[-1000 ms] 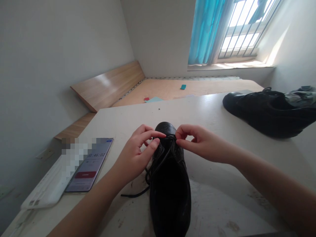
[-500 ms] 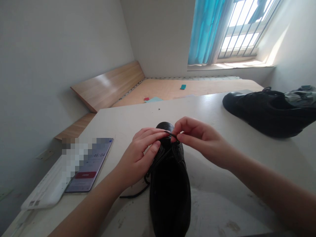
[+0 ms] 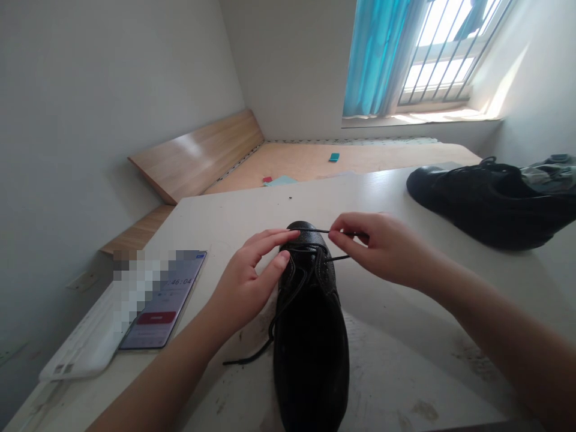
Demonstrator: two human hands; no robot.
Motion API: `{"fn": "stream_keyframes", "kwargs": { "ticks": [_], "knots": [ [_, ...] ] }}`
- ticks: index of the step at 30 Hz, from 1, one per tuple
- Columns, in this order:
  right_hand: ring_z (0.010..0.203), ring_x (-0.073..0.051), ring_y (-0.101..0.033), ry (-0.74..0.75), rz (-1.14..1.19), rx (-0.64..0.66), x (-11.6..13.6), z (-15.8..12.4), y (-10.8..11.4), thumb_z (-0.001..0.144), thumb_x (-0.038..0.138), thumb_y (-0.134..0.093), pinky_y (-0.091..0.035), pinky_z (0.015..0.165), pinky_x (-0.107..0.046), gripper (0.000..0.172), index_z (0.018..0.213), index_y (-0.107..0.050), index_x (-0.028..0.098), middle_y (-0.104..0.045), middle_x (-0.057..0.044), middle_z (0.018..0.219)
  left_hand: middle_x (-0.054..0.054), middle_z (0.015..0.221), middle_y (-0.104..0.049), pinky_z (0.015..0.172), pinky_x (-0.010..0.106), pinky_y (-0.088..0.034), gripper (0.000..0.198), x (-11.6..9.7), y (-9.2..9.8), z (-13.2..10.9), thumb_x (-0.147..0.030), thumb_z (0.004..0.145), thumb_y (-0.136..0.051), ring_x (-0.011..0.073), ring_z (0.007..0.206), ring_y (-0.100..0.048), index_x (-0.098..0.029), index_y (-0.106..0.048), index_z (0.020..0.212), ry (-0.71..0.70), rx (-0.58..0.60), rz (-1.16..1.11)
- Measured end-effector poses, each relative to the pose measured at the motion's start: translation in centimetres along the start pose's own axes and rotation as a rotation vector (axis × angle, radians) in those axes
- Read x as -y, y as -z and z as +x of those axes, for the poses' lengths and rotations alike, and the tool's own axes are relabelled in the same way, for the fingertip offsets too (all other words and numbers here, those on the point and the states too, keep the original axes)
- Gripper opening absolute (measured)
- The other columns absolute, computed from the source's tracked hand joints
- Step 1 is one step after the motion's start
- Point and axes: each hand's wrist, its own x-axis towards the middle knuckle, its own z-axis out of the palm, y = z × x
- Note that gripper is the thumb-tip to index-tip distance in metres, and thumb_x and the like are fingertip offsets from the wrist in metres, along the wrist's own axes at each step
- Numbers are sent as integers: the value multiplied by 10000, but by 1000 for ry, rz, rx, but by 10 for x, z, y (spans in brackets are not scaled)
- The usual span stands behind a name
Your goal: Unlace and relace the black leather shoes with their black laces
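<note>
The right hand (image 3: 382, 249) pinches a black lace (image 3: 315, 230) drawn across the part-laced black leather shoe (image 3: 310, 360), which the spread left hand (image 3: 245, 288) steadies, a loose lace end (image 3: 243, 359) trailing below that hand.

Hands (image 3: 245, 288) (image 3: 387, 249) counted: two — one left, one right
Black shoes (image 3: 310, 342) (image 3: 486, 207) counted: two
Phones (image 3: 175, 294) counted: one
Windows (image 3: 438, 54) counted: one
Curtains (image 3: 377, 57) counted: one
</note>
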Motion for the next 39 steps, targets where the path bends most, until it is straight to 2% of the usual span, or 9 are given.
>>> {"fn": "stream_keyframes", "kwargs": {
  "ticks": [5,13,19,23,27,31,34,37,39],
  "knots": [
    [528,-92,-299,-11,255,451,-3,-1,10,849,517,-630,-231,483,-262,427,609,-503,188,-355,49,564,93,1245,-674,1082,343,-415,332,-2,1,-1,-276,946,-490,210,1198,-588,-139,-693,1169,-6,7,-19],
    [833,-155,-570,-8,966,322,-1,2,2,883,401,-632,-428,780,-271,337,635,-602,175,-635,-38,780,77,1192,-702,1043,320,-451,303,-2,2,0,-253,926,-522,196,1150,-615,-150,-708,1141,3,-10,-27],
    [468,-70,-220,-188,1179,294,-6,6,-8,942,333,-549,-461,633,-256,432,572,-367,201,-248,91,531,67,1156,-714,1025,306,-462,288,-4,2,1,-244,925,-515,186,1120,-626,-154,-710,1117,13,-12,-32],
    [497,-83,-308,-98,1085,203,-3,2,-9,953,373,-529,-421,575,-246,375,630,-468,191,-346,67,551,72,1136,-710,1022,345,-462,271,-6,3,0,-243,907,-530,205,1099,-625,-166,-725,1078,5,-37,19],
    [757,-146,-550,330,635,-36,17,-13,-7,914,278,-590,-447,712,-290,144,828,-653,182,-619,-27,786,75,1172,-697,1010,371,-464,269,-3,2,0,-246,891,-564,222,1115,-617,-179,-716,1103,41,-53,-78],
    [876,-200,-593,698,428,93,36,-27,-7,883,295,-631,-472,842,-354,186,966,-700,144,-692,-97,917,69,1236,-658,970,342,-486,430,2,-1,0,-233,884,-598,200,1100,-620,-209,-596,1313,67,-90,-292],
    [873,-198,-583,680,305,-19,33,-27,-14,904,290,-613,-475,832,-357,182,979,-685,141,-687,-97,916,46,1149,-662,893,303,-513,457,3,-1,0,-278,908,-599,160,956,-649,-242,-549,1361,86,-171,-412],
    [996,-217,-549,465,103,-207,21,-18,-24,910,217,-578,-450,904,-390,161,1026,-681,171,-652,-96,1011,32,1044,-671,867,295,-508,413,2,1,-1,-420,934,-580,164,914,-651,-253,-589,1311,57,-178,-484],
    [1116,-248,-500,334,51,-178,13,-12,-29,913,259,-573,-417,985,-438,208,1072,-687,190,-609,-108,1120,44,1019,-670,869,310,-504,456,3,2,-2,-526,928,-549,194,959,-642,-246,-607,1283,35,-139,-522]
  ]
}}
